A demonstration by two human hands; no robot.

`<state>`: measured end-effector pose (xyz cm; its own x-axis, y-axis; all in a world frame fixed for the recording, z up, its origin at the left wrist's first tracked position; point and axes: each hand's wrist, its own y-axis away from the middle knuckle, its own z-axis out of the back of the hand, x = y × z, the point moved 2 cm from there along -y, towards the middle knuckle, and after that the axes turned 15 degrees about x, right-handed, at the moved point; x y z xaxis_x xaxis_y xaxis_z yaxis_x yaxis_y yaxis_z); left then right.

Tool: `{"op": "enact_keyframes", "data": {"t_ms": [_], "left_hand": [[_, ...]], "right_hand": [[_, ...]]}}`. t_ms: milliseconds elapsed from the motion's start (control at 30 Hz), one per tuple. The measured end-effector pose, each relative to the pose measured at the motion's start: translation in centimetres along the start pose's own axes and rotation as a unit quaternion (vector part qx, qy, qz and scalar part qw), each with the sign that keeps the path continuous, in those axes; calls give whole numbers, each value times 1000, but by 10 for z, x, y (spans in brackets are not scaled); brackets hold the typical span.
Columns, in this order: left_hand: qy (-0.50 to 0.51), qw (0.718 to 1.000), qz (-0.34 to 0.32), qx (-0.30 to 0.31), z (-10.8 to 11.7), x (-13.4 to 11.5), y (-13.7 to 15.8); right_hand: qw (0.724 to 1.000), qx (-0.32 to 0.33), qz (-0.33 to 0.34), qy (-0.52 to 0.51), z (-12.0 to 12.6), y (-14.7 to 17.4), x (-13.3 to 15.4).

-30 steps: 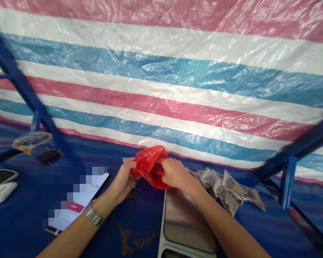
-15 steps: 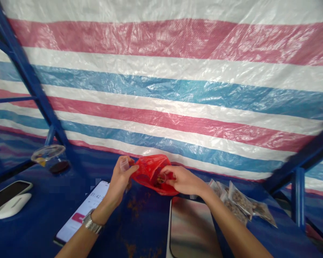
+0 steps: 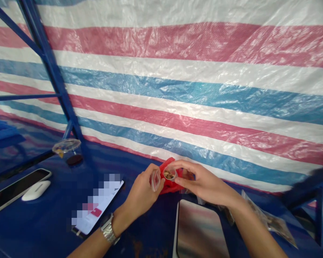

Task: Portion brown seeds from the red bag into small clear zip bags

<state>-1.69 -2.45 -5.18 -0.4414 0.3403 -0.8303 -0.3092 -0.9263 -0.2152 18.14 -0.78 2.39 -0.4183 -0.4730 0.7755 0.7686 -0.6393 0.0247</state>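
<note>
My left hand is closed around a small clear plastic bag, whose mouth gapes toward the right. My right hand grips a small clear cup between thumb and fingers. Brown bits, too small to name, lie in the cup, which is tilted so its opening faces me. Behind and under both hands is a red plastic bag, partly hidden by them. The cup's rim is close to the clear bag's mouth; whether they touch I cannot tell.
A lit phone lies left of my left wrist. Farther left are another phone, a white earbud case and a clear cup of dark liquid. A tablet-like device lies in front; filled clear bags lie right, beside blue metal posts.
My right hand has lifted the cup with brown bits out of the red bag toward the clear bag. My left hand no longer pinches the red bag's edge. The view has shifted left.
</note>
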Motion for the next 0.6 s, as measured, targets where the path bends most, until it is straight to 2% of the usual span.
{"op": "enact_keyframes", "data": {"t_ms": [133, 267, 433, 600], "left_hand": [[11, 999, 13, 31, -11, 7, 0], [63, 998, 11, 27, -16, 11, -1], [104, 994, 4, 17, -17, 11, -1], [126, 992, -15, 13, -18, 13, -4]], "right_hand": [[999, -15, 9, 45, -17, -7, 5], [988, -36, 15, 150, -29, -13, 1], [960, -66, 31, 269, -34, -16, 1], [947, -66, 64, 307, -36, -19, 7]]}}
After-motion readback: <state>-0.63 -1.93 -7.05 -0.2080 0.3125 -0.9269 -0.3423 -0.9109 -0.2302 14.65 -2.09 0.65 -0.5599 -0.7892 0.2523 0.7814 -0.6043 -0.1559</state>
